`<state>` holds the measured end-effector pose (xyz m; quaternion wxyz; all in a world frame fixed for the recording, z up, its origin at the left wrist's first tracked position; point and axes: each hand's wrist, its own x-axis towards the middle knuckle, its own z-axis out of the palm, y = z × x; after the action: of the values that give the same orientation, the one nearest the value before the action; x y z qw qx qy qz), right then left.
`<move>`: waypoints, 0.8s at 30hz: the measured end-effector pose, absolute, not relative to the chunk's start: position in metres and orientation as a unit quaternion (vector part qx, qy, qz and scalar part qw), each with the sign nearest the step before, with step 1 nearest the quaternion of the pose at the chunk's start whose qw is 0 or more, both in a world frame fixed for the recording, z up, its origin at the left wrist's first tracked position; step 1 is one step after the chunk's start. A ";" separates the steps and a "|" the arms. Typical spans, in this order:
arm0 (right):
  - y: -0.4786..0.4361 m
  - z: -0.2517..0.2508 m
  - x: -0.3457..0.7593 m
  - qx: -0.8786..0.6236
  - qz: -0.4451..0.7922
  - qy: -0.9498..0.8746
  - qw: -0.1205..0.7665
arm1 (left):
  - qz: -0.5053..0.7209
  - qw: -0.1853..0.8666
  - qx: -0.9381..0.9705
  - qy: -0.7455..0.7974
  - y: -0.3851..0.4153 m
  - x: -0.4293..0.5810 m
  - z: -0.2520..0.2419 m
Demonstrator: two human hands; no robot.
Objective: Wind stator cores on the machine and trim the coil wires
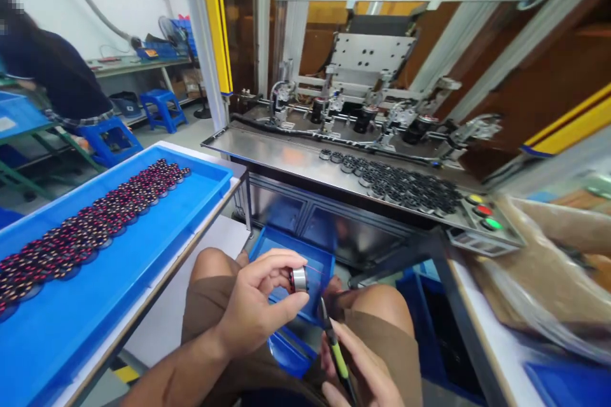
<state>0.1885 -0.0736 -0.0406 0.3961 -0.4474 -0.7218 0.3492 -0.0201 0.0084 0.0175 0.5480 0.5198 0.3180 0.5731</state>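
A framed assembly machine [372, 57] was seen filling the far side of the view, its steel deck [277, 152] spread with a heap of black rings [401, 184]. To the left, a long blue tray [143, 254] was set on a white table, and rows of dark coils [86, 229] wound with reddish wire were laid along its far half. At the right edge, a brown carton [548, 261] under clear plastic film was blurred. In the background at left, a co-worker [57, 76] in a dark top was seated on a blue stool [112, 140], turned away at another bench. A blue bin [281, 248] was placed on the floor below the deck, just ahead of the seated person's bare knees. Above the lap, the left hand [252, 311] was closed by thumb and fingertips on a small silver-capped part [299, 280], held over the bin's near edge; a thin red strand was seen running from it to the right. The right hand [367, 369] was curled narrowly around a slim tool [338, 353] with a yellow-green handle, its dark tip raised just below the part; whether they touched could not be told. Yellow, red and green buttons [483, 210] were set at the deck's right end.
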 end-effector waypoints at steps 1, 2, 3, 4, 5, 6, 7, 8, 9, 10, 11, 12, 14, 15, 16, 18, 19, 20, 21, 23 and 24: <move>-0.074 -0.035 0.189 -0.451 0.308 -0.740 0.394 | 0.567 0.552 0.524 0.315 0.007 -0.015 0.019; -0.072 -0.028 0.189 -0.449 0.283 -0.752 0.391 | 0.561 0.556 0.528 0.313 0.006 -0.010 0.020; -0.071 -0.022 0.190 -0.444 0.270 -0.760 0.391 | 0.556 0.558 0.532 0.310 0.004 -0.007 0.022; -0.070 -0.018 0.190 -0.439 0.265 -0.764 0.391 | 0.553 0.558 0.536 0.308 0.003 -0.005 0.023; -0.070 -0.016 0.191 -0.435 0.260 -0.767 0.394 | 0.551 0.557 0.540 0.307 0.001 -0.004 0.024; -0.070 -0.015 0.191 -0.432 0.255 -0.769 0.397 | 0.549 0.556 0.542 0.308 0.000 -0.003 0.025; -0.070 -0.016 0.192 -0.431 0.251 -0.770 0.398 | 0.548 0.555 0.544 0.310 -0.001 -0.003 0.026; -0.071 -0.017 0.192 -0.429 0.246 -0.771 0.401 | 0.547 0.554 0.545 0.312 -0.002 -0.004 0.027; -0.071 -0.019 0.192 -0.430 0.242 -0.770 0.404 | 0.547 0.553 0.545 0.313 -0.003 -0.004 0.027; -0.072 -0.020 0.192 -0.432 0.240 -0.769 0.405 | 0.546 0.553 0.545 0.315 -0.003 -0.005 0.028; -0.072 -0.021 0.191 -0.436 0.240 -0.767 0.405 | 0.545 0.552 0.545 0.318 -0.004 -0.006 0.029; -0.071 -0.022 0.191 -0.441 0.240 -0.765 0.404 | 0.544 0.550 0.546 0.321 -0.004 -0.007 0.029; -0.070 -0.021 0.188 -0.450 0.242 -0.759 0.403 | 0.542 0.545 0.548 0.330 -0.005 -0.008 0.030; -0.070 -0.021 0.187 -0.453 0.242 -0.757 0.403 | 0.542 0.541 0.548 0.336 -0.006 -0.008 0.030; -0.069 -0.020 0.186 -0.454 0.241 -0.756 0.406 | 0.541 0.539 0.549 0.340 -0.006 -0.008 0.030; -0.068 -0.021 0.184 -0.451 0.240 -0.753 0.414 | 0.541 0.537 0.549 0.344 -0.006 -0.009 0.030; -0.068 -0.021 0.184 -0.449 0.242 -0.752 0.417 | 0.541 0.539 0.547 0.343 -0.006 -0.009 0.029; -0.068 -0.023 0.184 -0.447 0.245 -0.752 0.418 | 0.542 0.542 0.545 0.341 -0.006 -0.009 0.028; -0.067 -0.024 0.185 -0.444 0.249 -0.752 0.418 | 0.542 0.547 0.542 0.336 -0.005 -0.010 0.028; -0.067 -0.027 0.187 -0.442 0.249 -0.754 0.417 | 0.546 0.558 0.534 0.324 -0.005 -0.010 0.026; -0.067 -0.029 0.189 -0.442 0.241 -0.756 0.418 | 0.549 0.564 0.531 0.315 -0.004 -0.011 0.026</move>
<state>0.1888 -0.0671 -0.0287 0.4175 -0.4420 -0.7564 0.2411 -0.0108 -0.0042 0.0261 0.5636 0.5310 0.3149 0.5489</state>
